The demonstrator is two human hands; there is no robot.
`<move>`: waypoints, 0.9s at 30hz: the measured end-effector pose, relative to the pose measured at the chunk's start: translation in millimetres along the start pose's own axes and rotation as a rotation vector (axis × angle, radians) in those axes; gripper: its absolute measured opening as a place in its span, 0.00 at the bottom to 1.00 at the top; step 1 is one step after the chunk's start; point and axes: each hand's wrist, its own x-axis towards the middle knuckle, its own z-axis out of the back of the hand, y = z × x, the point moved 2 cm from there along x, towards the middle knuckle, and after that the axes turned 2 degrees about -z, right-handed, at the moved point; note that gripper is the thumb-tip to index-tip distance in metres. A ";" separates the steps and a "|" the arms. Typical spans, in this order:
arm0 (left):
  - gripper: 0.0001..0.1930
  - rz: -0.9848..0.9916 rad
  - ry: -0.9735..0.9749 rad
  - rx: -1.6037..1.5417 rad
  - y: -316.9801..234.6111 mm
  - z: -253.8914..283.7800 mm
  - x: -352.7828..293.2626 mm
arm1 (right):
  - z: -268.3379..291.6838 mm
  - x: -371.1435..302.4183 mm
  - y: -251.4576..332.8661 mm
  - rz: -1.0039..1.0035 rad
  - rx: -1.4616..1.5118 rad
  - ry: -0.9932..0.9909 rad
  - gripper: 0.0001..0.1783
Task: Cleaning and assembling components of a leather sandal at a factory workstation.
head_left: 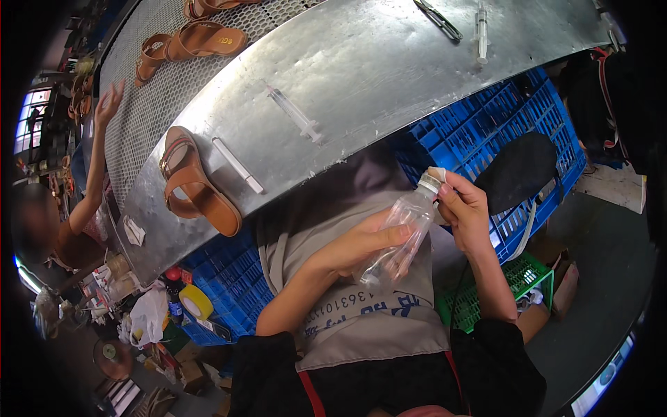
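Observation:
My left hand (365,244) is wrapped round a clear plastic bottle (415,210), held tilted above my lap with its neck up and to the right. At the neck, the fingers of my right hand (464,210) are closed in a pinch on a small pale piece (436,174) against the bottle's mouth. Whether that piece is a cap, cloth or paper, I cannot make out. A grey apron (375,326) lies under both hands.
On the metal table (361,76) lie a brown sandal (201,184), a white marker pen (237,165), syringes (293,115) and dark scissors (439,19). More sandals (208,40) rest on a mesh conveyor. Blue crates (226,281) stand below. A person's raised arm (96,163) is at left.

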 end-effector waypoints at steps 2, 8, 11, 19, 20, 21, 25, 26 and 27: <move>0.29 -0.079 -0.002 0.091 -8.3 -5.5 1.1 | -1.1 3.1 2.3 0.067 0.013 0.007 0.19; 0.35 -0.758 -0.245 0.767 -79.8 -20.8 3.9 | 17.2 15.4 9.8 0.264 0.042 -0.191 0.21; 0.41 -1.147 -0.393 0.969 -131.1 -26.3 13.5 | 28.8 17.4 9.8 0.295 0.040 -0.186 0.20; 0.42 -1.339 -0.661 0.864 -173.2 18.6 62.5 | 12.5 23.5 10.2 0.284 -0.040 -0.069 0.19; 0.42 -1.319 -0.672 0.896 -171.9 16.6 58.7 | 11.2 23.5 9.5 0.281 -0.047 -0.072 0.19; 0.42 -1.319 -0.684 0.890 -169.2 14.1 54.8 | 10.5 24.4 9.1 0.274 -0.052 -0.065 0.19; 0.37 -1.457 -0.860 1.069 -146.4 4.8 12.1 | 7.6 21.9 10.2 0.270 -0.086 -0.039 0.19; 0.33 -1.504 -0.910 1.214 -136.3 3.3 -12.4 | 7.9 20.2 12.6 0.264 -0.112 -0.070 0.19; 0.29 -1.472 -0.965 1.340 -124.7 3.8 -41.1 | 8.3 19.9 16.3 0.258 -0.112 -0.071 0.19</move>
